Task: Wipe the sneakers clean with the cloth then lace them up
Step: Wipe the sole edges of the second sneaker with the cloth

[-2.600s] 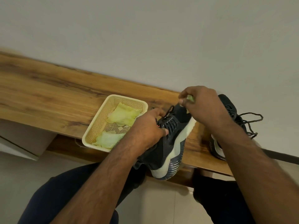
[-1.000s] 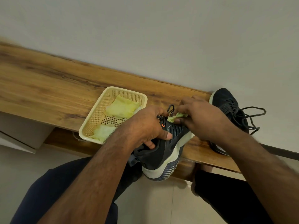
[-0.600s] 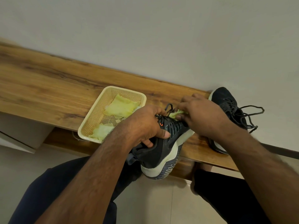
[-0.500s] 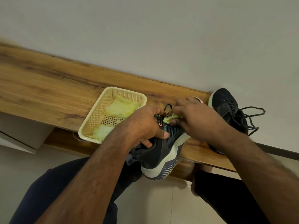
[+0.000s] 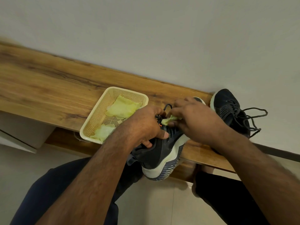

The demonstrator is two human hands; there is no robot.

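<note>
We're on the near sneaker [image 5: 162, 153], dark upper with a pale sole, tipped on its side across the front edge of the worktop [image 5: 48, 88], heel hanging off toward our knees. Our left hand [image 5: 146, 125] has a firm grip on it, fingers curled over the collar and thumb pressed against the side by the laces. Our right hand [image 5: 194, 120] comes in from the other side, fingers pinching a crumpled yellow-green cloth [image 5: 168, 119] and pressing it onto the lace area, right beside the left hand's knuckles. A loop of lace [image 5: 167, 106] pokes up between the two hands.

Just right of that sneaker sits the second sneaker [image 5: 228, 111], upright on the worktop with its toe to the wall [image 5: 162, 38], its dark laces [image 5: 253, 117] loose and sprawled out to the far side. It touches neither hand that we can see; our right forearm crosses in front of its heel.

Left of the near sneaker, a cream mesh basket [image 5: 97, 117] rests on the worktop with its near end overhanging the front edge, holding two more yellow-green cloths [image 5: 121, 108]. Below the sneaker, our dark-trousered knees [image 5: 65, 184] and a pale tiled floor [image 5: 154, 200].
</note>
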